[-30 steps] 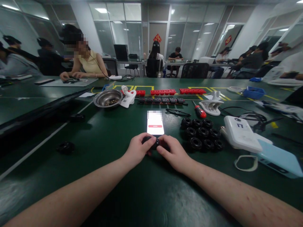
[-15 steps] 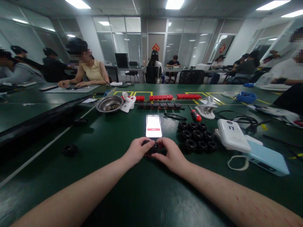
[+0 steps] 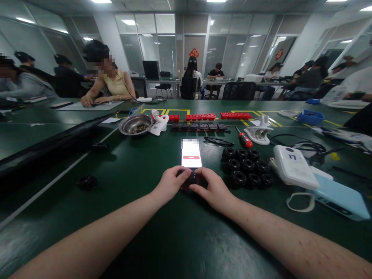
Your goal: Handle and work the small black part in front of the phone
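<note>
Black part (image 3: 192,178), small, rounded, glossy with a bright highlight on top, held in front of the wearer at mid-table, just on the near side of the lit phone (image 3: 191,159). Left hand (image 3: 171,183) has it gripped from the left, thumb across the top, covering most of that side; right hand (image 3: 214,189) is cupped at its right side, firm contact there not readable. Underside and full outline hidden by fingers, so can't tell exact tilt or whether it touches the table (image 3: 186,236).
</note>
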Motion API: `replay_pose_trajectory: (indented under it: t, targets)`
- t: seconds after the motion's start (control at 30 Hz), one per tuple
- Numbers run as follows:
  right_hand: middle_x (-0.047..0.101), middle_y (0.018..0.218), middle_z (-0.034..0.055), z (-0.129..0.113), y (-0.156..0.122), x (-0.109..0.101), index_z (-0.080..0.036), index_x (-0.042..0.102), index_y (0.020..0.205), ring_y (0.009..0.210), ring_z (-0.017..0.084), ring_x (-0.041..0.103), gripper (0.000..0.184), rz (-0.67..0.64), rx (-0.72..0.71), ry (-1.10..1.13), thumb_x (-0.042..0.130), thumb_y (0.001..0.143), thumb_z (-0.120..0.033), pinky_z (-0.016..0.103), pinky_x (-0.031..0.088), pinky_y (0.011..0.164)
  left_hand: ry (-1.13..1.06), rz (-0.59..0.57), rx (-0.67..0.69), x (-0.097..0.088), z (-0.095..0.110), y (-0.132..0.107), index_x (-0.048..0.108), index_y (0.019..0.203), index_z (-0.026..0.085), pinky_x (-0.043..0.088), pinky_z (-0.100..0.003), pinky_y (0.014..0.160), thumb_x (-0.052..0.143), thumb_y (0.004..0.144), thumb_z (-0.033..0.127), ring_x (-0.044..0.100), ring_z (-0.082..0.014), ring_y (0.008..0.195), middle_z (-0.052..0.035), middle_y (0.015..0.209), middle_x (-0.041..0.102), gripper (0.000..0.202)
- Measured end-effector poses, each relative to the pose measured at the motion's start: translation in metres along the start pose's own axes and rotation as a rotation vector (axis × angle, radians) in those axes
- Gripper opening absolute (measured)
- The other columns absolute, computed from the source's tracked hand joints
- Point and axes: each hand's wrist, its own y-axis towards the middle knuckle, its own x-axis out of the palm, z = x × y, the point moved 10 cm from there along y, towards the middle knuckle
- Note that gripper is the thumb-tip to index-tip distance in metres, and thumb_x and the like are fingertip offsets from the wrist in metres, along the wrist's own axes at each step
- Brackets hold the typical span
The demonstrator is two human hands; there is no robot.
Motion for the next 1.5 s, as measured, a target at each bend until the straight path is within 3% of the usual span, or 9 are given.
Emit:
replay_pose_trajectory:
  t: [0.13,0.23,0.37,0.5,0.67,0.8,1.0,1.33,1.5]
  targets:
    - [0.054,0.082,0.0020,-0.004,-0.004,-0.003,-0.019,0.048,0.091,0.073,0.016,0.047,0.029,0.023,-0.023,-0.017,0.062,0.070,-0.032,0.028,0.037,0.065,0.045,0.043,0.030,-0.003,0.007,-0.004,0.056,0.078,0.012,0.044,-0.022,0.047,0.052,0.071,0.041,0.053,-0.0130,0.058,-0.0012,0.069,0.055,0.029]
    - [0.053,0.072,0.0006,0.002,-0.003,-0.002,-0.018,0.050,0.080,0.067,0.015,0.047,0.021,0.010,0.004,-0.027,0.047,0.080,-0.039,0.027,0.036,0.060,0.037,0.051,0.070,-0.002,0.014,-0.008,0.056,0.080,0.013,0.045,-0.022,0.047,0.052,0.071,0.040,0.053,-0.0129,0.059,-0.0010,0.072,0.054,0.028]
    - [0.049,0.060,-0.0013,0.003,0.000,0.005,-0.017,0.048,0.062,0.059,0.013,0.045,0.038,-0.066,-0.036,-0.001,0.029,0.088,-0.038,0.025,0.033,0.057,0.011,0.065,0.073,-0.001,0.012,-0.008,0.055,0.083,0.014,0.045,-0.022,0.045,0.052,0.071,0.042,0.052,-0.0105,0.053,-0.0003,0.072,0.053,0.030]
    - [0.047,0.058,-0.0018,0.005,0.002,0.007,-0.017,0.047,0.060,0.056,0.012,0.043,0.032,-0.063,-0.003,-0.009,0.040,0.084,-0.036,0.024,0.032,0.054,-0.008,0.000,0.021,0.003,0.002,-0.001,0.055,0.086,0.013,0.044,-0.022,0.046,0.050,0.073,0.043,0.052,-0.0100,0.050,-0.0003,0.069,0.055,0.033]
    - [0.053,0.074,0.0007,0.003,0.001,0.004,-0.018,0.051,0.082,0.068,0.015,0.046,0.015,-0.025,0.014,0.029,0.058,0.073,-0.028,0.025,0.035,0.059,-0.021,0.031,-0.030,-0.003,-0.005,0.002,0.054,0.078,0.012,0.041,-0.020,0.041,0.048,0.074,0.042,0.050,-0.0086,0.044,0.0013,0.062,0.054,0.030]
    - [0.053,0.075,0.0006,0.001,-0.001,0.005,-0.019,0.050,0.088,0.067,0.015,0.046,0.015,-0.039,0.001,0.053,0.049,0.080,-0.032,0.026,0.035,0.059,-0.019,0.072,0.019,-0.005,0.002,-0.001,0.054,0.079,0.014,0.041,-0.019,0.041,0.049,0.074,0.039,0.050,-0.0083,0.046,0.0016,0.066,0.052,0.026]
    - [0.049,0.063,-0.0009,0.001,0.001,0.003,-0.017,0.046,0.064,0.063,0.013,0.045,0.035,-0.040,-0.033,0.053,0.029,0.088,-0.035,0.025,0.033,0.058,-0.003,0.046,0.063,-0.001,0.004,-0.003,0.053,0.084,0.014,0.044,-0.021,0.045,0.050,0.073,0.041,0.051,-0.0104,0.054,0.0008,0.071,0.051,0.029]
    - [0.049,0.071,0.0000,0.011,0.000,0.002,-0.017,0.048,0.072,0.066,0.015,0.044,0.017,-0.005,0.067,0.030,0.059,0.073,-0.030,0.025,0.034,0.057,0.034,-0.050,-0.016,0.004,0.000,-0.001,0.055,0.083,0.014,0.044,-0.022,0.048,0.050,0.073,0.043,0.053,-0.0118,0.055,-0.0005,0.071,0.055,0.031]
    - [0.049,0.075,0.0009,0.004,0.001,0.000,-0.018,0.049,0.076,0.070,0.015,0.044,0.017,-0.001,0.009,0.043,0.046,0.081,-0.034,0.027,0.036,0.061,-0.004,0.015,0.029,-0.001,0.007,-0.003,0.054,0.081,0.015,0.044,-0.021,0.047,0.052,0.072,0.042,0.052,-0.0118,0.057,0.0006,0.072,0.053,0.029]
